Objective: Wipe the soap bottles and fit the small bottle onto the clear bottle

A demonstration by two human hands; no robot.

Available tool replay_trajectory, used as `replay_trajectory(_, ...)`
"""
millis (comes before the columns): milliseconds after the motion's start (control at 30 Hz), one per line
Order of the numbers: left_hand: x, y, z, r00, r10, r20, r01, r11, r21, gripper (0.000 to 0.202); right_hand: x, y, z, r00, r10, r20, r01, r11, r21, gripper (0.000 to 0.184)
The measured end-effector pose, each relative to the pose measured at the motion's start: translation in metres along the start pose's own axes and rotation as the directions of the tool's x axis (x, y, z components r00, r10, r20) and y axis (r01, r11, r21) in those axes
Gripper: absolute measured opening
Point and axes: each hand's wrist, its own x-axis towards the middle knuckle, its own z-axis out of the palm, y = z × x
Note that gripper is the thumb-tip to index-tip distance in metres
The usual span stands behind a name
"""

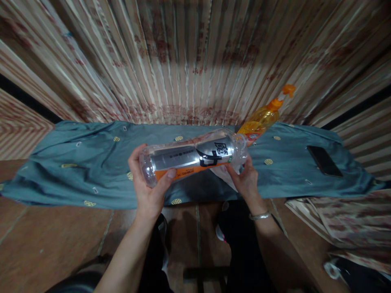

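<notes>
A clear plastic bottle (pixel 192 158) with a silver, black and orange label lies sideways in the air above a blue-green cloth (pixel 91 162). My left hand (pixel 149 183) is wrapped round its base end, thumb on the label. At the bottle's neck end my right hand (pixel 246 181) has its fingers closed near the cap; a pale cloth or paper shows under that hand. A metal bangle (pixel 259 215) sits on my right wrist.
An orange squeeze bottle (pixel 262 120) with a flip spout stands tilted behind the clear bottle. A black phone (pixel 324 161) lies flat on the cloth at the right. Striped curtains hang behind. Brown tiled floor lies below.
</notes>
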Motion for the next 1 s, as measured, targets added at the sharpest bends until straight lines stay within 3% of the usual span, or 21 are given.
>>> replay_trajectory(1000, -0.0009, -0.0054, -0.0012, 0.999, 0.030, 0.020, -0.030, 1.000, 0.000, 0.082, 0.0009, 0.0002, -0.0012, 1.000, 0.010, 0.030, -0.010, 1.000, 0.001, 0.081)
